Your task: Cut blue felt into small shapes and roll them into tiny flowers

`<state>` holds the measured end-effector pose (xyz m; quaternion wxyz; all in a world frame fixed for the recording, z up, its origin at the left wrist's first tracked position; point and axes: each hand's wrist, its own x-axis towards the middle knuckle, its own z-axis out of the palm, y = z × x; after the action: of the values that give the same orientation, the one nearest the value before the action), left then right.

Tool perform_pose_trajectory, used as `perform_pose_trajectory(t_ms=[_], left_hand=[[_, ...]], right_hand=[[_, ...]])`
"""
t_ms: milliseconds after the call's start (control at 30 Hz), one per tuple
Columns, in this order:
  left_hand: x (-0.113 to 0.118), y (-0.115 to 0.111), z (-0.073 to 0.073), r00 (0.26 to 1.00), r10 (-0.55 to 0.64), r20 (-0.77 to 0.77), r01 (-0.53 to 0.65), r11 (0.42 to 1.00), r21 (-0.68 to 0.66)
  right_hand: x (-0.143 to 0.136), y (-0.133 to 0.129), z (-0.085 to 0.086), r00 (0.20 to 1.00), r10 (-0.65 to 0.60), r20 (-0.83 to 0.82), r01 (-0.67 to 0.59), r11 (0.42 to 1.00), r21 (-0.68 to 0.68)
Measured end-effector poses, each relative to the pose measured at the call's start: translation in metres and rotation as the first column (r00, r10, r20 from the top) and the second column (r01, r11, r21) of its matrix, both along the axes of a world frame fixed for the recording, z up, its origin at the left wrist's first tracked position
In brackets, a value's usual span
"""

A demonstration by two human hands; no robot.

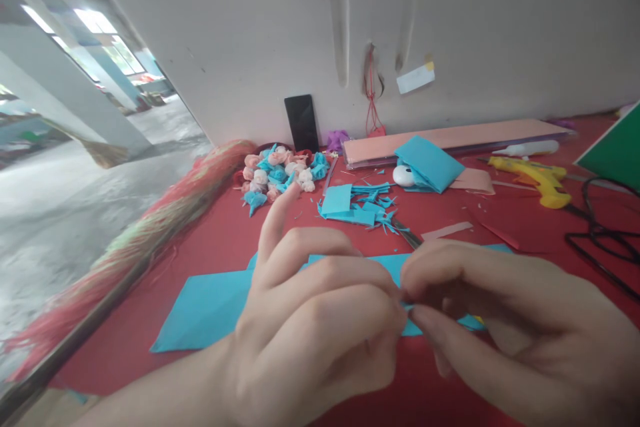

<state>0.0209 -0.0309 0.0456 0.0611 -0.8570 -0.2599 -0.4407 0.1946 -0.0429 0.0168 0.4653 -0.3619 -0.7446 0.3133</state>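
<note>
My left hand [310,320] and my right hand [500,327] meet fingertip to fingertip low in the head view, pinching a small bit of blue paper between them. The piece itself is mostly hidden by my fingers. My left index finger sticks up, away from the others. Under both hands lies a large blue paper sheet [205,310] on the red table [210,233].
Behind are blue paper scraps [360,207], a pile of small pink, white and blue paper flowers [280,173], a folded blue sheet [430,163], a pink sheet stack [450,137], a yellow glue gun [540,177], black cable [600,240], a phone [301,122] leaning on the wall.
</note>
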Motion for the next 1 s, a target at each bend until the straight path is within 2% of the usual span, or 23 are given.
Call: perform_pose_trajectory(t_ms=[100, 167, 233, 333, 400, 433, 467, 533, 633, 700, 767, 800, 1000], left_hand=[[-0.002, 0.0, -0.002, 1.0, -0.023, -0.018, 0.023, 1.0, -0.006], [-0.001, 0.0, -0.002, 0.999, -0.034, -0.024, 0.034, 0.999, -0.012], [0.001, 0.0, -0.003, 0.999, -0.042, -0.011, 0.042, 0.999, -0.025], [0.003, 0.0, -0.005, 0.999, -0.027, 0.034, 0.029, 0.997, -0.069], [0.001, 0.001, -0.008, 0.997, -0.037, 0.063, 0.045, 0.99, -0.135], [0.0, 0.001, -0.01, 0.995, -0.058, 0.083, 0.072, 0.982, -0.174], [-0.001, 0.001, -0.011, 0.99, -0.088, 0.108, 0.11, 0.97, -0.217], [-0.003, 0.002, -0.013, 0.978, -0.144, 0.152, 0.183, 0.941, -0.285], [-0.004, 0.001, -0.011, 0.96, -0.202, 0.193, 0.257, 0.91, -0.326], [-0.002, 0.001, -0.007, 0.958, -0.222, 0.184, 0.271, 0.909, -0.316], [-0.001, 0.001, -0.004, 0.965, -0.216, 0.151, 0.252, 0.921, -0.297], [-0.001, 0.001, -0.003, 0.969, -0.206, 0.135, 0.237, 0.928, -0.288], [-0.002, 0.001, -0.002, 0.977, -0.179, 0.114, 0.205, 0.937, -0.281]], right_hand=[[0.0, 0.001, 0.006, 0.994, 0.095, -0.06, -0.109, 0.953, -0.282], [-0.002, 0.001, 0.012, 0.987, 0.1, -0.127, -0.15, 0.863, -0.483], [-0.003, 0.0, 0.019, 0.982, 0.061, -0.177, -0.164, 0.74, -0.652], [-0.004, -0.001, 0.029, 0.981, 0.027, -0.193, -0.172, 0.585, -0.793], [-0.005, -0.002, 0.032, 0.984, -0.017, -0.178, -0.139, 0.557, -0.819], [-0.005, -0.003, 0.033, 0.985, -0.043, -0.166, -0.112, 0.572, -0.813], [-0.006, -0.005, 0.033, 0.986, -0.067, -0.152, -0.08, 0.61, -0.788], [-0.007, -0.009, 0.03, 0.986, -0.103, -0.131, -0.014, 0.729, -0.684], [-0.009, -0.011, 0.021, 0.982, -0.147, -0.116, 0.091, 0.916, -0.392], [-0.009, -0.01, 0.013, 0.981, -0.139, -0.135, 0.121, 0.984, -0.134], [-0.007, -0.007, 0.007, 0.985, -0.089, -0.149, 0.1, 0.993, 0.07], [-0.006, -0.006, 0.006, 0.987, -0.078, -0.139, 0.094, 0.989, 0.111], [-0.006, -0.007, 0.01, 0.989, -0.1, -0.106, 0.109, 0.99, 0.084]])
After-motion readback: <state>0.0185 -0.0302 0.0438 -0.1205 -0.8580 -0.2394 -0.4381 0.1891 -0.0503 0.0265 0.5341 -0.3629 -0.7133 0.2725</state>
